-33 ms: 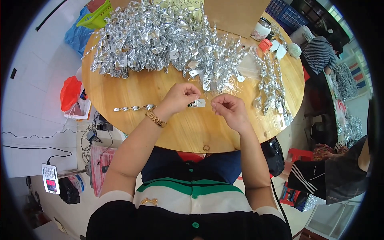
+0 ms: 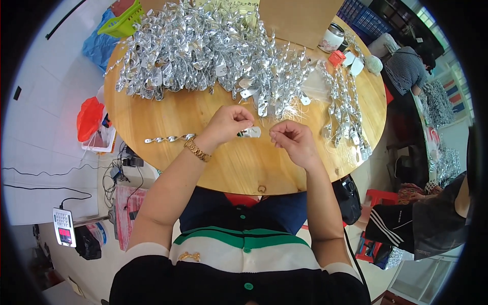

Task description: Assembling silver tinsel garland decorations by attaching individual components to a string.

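Observation:
A twisted silver foil strip [image 2: 162, 138] lies across the wooden table, passing under my left wrist. Its flat, rounded silver end [image 2: 251, 132] shows past the fingers of my left hand [image 2: 227, 124], which is held just over it. The thumb and forefinger of that hand are pinched together. Just right of the strip's end, my right hand [image 2: 296, 141] has its fingertips closed in a pinch too. Whatever lies between either set of fingertips is too fine to make out.
A large heap of twisted silver strips [image 2: 188, 56] covers the far side of the round table [image 2: 244, 168]. More strips with pale threads [image 2: 343, 109] lie at the right. A jar [image 2: 333, 36] and a red box [image 2: 337, 57] stand behind them. Co-workers sit to the right.

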`<state>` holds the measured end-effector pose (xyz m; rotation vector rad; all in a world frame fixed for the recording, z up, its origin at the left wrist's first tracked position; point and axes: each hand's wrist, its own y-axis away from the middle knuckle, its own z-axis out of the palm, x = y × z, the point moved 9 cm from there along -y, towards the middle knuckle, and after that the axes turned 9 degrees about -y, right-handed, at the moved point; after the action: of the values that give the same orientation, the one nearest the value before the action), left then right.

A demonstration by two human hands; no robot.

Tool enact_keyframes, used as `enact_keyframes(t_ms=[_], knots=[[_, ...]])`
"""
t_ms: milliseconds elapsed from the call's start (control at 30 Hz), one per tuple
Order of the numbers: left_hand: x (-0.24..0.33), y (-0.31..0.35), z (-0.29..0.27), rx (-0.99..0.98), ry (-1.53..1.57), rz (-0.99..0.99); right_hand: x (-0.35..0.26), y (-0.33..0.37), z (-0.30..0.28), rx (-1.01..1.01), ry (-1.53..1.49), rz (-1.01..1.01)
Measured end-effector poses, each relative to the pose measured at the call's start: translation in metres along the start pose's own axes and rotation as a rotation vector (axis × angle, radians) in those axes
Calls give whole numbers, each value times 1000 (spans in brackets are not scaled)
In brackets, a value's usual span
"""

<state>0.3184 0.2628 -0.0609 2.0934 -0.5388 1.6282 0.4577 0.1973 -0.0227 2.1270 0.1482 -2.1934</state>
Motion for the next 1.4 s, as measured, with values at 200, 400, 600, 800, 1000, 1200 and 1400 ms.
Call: enact_keyframes(t_ms=[200,400,600,800,1000,1200,1400], knots=[[-5,1,-2,82,38,15,1,2,8,-43,173,45],[54,22,9,107,-268,230,13,-4,8,104,65,30],[42,22,11,70,-30,165,14,-3,25,59,-124,3],[66,60,-54,824,-416,476,17,2,11,148,-278,103],[23,62,-1,195,-192,-111,9,9,18,123,-120,12],[24,55,13,213,490,-46,-22,24,42,31,304,-186],[36,60,-21,402,242,89,-8,32,34,25,351,-118]])
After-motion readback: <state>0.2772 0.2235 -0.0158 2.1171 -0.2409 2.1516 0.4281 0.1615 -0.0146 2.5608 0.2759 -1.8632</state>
